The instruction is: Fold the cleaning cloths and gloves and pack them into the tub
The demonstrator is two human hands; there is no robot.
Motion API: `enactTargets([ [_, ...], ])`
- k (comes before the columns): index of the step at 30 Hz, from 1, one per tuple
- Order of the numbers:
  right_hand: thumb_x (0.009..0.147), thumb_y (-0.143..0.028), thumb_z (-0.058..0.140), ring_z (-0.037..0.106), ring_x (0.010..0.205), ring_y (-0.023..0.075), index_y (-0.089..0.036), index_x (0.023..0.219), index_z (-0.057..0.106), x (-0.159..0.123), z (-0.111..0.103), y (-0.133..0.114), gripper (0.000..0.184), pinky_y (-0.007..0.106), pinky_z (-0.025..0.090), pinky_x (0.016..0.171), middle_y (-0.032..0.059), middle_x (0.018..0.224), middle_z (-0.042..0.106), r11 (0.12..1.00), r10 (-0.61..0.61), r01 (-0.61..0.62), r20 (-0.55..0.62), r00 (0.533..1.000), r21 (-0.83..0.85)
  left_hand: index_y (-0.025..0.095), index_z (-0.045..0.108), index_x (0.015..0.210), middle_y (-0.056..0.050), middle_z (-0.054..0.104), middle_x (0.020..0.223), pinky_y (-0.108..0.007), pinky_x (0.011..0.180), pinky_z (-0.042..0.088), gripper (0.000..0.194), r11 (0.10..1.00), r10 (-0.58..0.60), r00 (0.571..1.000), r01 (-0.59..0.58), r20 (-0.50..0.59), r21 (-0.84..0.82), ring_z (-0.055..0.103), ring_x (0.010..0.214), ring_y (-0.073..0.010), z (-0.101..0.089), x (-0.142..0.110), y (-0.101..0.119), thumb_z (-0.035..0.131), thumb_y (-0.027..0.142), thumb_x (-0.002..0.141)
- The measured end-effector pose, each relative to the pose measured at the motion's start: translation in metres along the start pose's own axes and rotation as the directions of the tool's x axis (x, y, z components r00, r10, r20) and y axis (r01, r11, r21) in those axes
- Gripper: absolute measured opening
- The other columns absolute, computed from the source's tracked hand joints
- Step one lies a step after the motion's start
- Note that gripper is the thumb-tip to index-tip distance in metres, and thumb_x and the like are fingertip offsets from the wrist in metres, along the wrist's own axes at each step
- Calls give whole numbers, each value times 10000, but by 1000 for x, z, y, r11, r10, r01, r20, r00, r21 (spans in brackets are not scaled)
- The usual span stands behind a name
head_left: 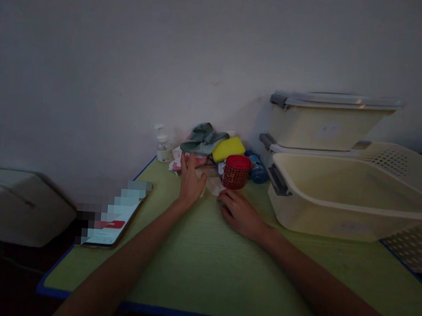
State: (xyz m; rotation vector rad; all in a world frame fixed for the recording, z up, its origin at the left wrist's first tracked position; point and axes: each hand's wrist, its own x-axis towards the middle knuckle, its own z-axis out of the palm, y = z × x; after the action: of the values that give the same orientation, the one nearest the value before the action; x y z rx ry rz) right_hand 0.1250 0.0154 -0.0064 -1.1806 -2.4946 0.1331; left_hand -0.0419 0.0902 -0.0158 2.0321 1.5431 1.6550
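Observation:
My left hand (192, 184) reaches to the front of a small pile, fingers stretched upward and thumb apart. Its fingertips overlap a pink and white packet (199, 161); whether they touch it I cannot tell. My right hand (242, 214) rests low over the table, fingers a little bent, thumb apart from them. Its fingertips are at the edge of a pale, thin piece (214, 184) whose kind is unclear. Just behind stands a red patterned round container (236, 172). A yellow sponge (229, 149) and a crumpled grey-green cloth (203, 139) top the pile.
A clear pump bottle (164, 150) and a blue bottle (256, 168) flank the pile. On the right, a lidded bin (328, 127) sits behind an open cream bin (311, 220), beside a perforated basket (416, 167). A phone (120, 219) lies left on the blue-edged green table (195, 272).

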Motion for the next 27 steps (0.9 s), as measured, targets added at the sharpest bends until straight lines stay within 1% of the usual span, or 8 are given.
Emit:
enactTargets([
  [3,825,-92,443,512,926,207,-127,943,536,0,0,1,154,342,430,831,106,982,539,1000,2,-2,-14,1000,22,190,189,1395,-126,81,1493,-448,1109,197,801,999,40,999,-40,20,8,86,1389,-287,5,20,0,532,71,680],
  [6,811,-88,453,511,933,206,-139,936,535,-1,1,2,158,345,431,837,102,989,538,999,7,-6,-27,1000,38,182,180,1410,-141,131,1478,-464,1093,222,801,997,52,993,-57,104,43,136,1377,-308,16,37,2,530,76,698],
  [10,794,-86,466,519,916,206,-145,913,541,0,3,4,152,347,439,824,96,974,542,999,14,-13,-34,999,43,144,306,1367,-166,286,1401,-432,1057,302,767,987,74,961,-110,268,121,307,1305,-324,36,44,6,585,66,657],
  [13,793,-93,468,522,909,206,-147,904,542,0,3,4,144,354,440,825,94,967,543,999,21,-20,-34,999,44,153,326,1344,-156,404,1307,-424,987,384,733,984,60,948,-109,311,141,442,1206,-309,44,41,6,591,76,666],
  [16,802,-103,465,527,903,201,-153,904,542,-1,2,4,136,351,443,816,89,969,540,998,26,-25,-30,999,53,157,311,1327,-144,533,1183,-411,893,446,678,978,22,930,-96,368,184,551,1079,-288,41,39,6,589,116,710],
  [19,804,-98,470,530,901,200,-147,911,542,-1,2,4,138,341,448,801,92,968,540,997,29,-27,-25,999,67,161,403,1233,-126,630,1021,-394,804,471,496,963,-35,910,-79,413,256,613,954,-277,35,39,11,564,164,764],
  [23,808,-89,468,527,923,203,-146,932,540,-2,2,4,154,348,443,822,100,994,539,996,27,-24,-25,999,87,158,563,1006,-132,661,935,-363,759,469,212,937,-87,882,-85,463,337,629,910,-265,30,40,20,487,194,812],
  [27,811,-90,461,522,945,208,-155,939,538,-2,1,4,163,365,435,846,100,1006,540,995,25,-23,-27,999,99,135,628,786,-111,675,798,-307,673,471,130,919,-129,830,-106,543,380,645,790,-235,22,44,22,512,183,756],
])
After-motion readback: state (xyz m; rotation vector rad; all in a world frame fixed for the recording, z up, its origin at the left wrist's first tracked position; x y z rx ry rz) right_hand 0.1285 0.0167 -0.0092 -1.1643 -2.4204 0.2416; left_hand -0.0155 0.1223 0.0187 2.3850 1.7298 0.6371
